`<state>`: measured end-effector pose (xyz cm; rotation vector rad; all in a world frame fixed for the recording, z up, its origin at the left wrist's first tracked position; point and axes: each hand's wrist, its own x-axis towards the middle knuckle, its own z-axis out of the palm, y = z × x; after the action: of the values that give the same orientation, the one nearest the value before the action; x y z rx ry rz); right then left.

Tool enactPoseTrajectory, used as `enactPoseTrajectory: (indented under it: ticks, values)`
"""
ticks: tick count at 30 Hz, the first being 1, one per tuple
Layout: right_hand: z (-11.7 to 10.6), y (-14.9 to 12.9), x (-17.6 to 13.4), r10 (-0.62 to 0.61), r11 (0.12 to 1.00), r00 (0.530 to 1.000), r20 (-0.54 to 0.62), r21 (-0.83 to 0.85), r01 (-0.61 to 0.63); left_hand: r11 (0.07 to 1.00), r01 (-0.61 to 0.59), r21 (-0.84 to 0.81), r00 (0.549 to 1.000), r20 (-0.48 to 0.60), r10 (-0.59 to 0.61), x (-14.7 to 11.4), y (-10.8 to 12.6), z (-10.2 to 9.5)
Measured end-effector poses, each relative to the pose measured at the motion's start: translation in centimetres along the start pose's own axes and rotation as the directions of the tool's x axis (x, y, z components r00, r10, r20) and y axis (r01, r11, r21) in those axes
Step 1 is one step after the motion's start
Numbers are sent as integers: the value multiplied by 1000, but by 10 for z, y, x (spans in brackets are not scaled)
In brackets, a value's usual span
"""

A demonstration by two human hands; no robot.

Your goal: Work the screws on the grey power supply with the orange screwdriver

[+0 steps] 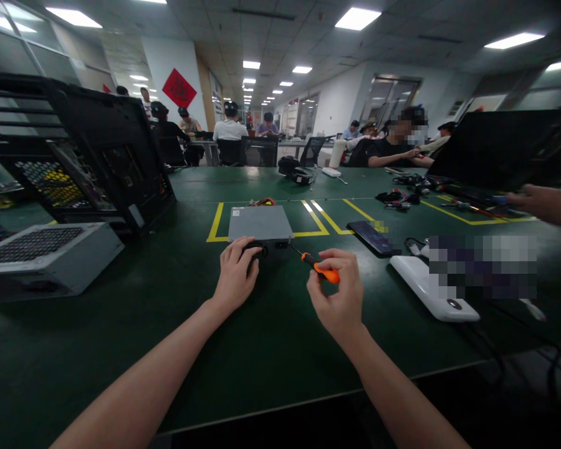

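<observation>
Box [260,223] looking heavy, stiff | opposite sides probably offering best hold | left hand [236,275] touching near edge, closure unclear | right hand [340,296] pinching screwdriver [329,273]

You can pass over the near counter [271,349], but the grey box [259,221] blocks straight ahead, a vented box [86,259] your left, a white device [423,289] your right.

The power supply unit [260,223] had a smooth, matt grey metal casing. The screwdriver [311,260] paired a plastic handle with a thin metal shaft. The bench [262,362] looked smooth (faintly glossy where light caught it), the smartphone [369,237] smooth and shiny, and the computer case [91,118] mostly matt.
</observation>
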<state>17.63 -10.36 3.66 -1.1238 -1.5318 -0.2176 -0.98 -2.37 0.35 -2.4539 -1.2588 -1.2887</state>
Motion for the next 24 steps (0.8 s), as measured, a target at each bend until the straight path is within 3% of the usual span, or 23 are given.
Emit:
enactPoseTrajectory:
  ticks: [9,14,19,24]
  values:
    - [2,3,0,-93,993,995,-35,-71,90,1000,7,7,1000,4,-7,0,-1,2]
    - [1,6,-1,-123,988,992,31,-92,125,1000,10,3,1000,-17,-10,-1,-1,4]
    - [2,7,-1,-113,993,993,-34,-40,111,1000,4,15,1000,-1,-4,0,-2,3]
    - [2,6,0,-143,986,988,54,-74,147,1000,0,19,1000,5,0,0,-2,2]
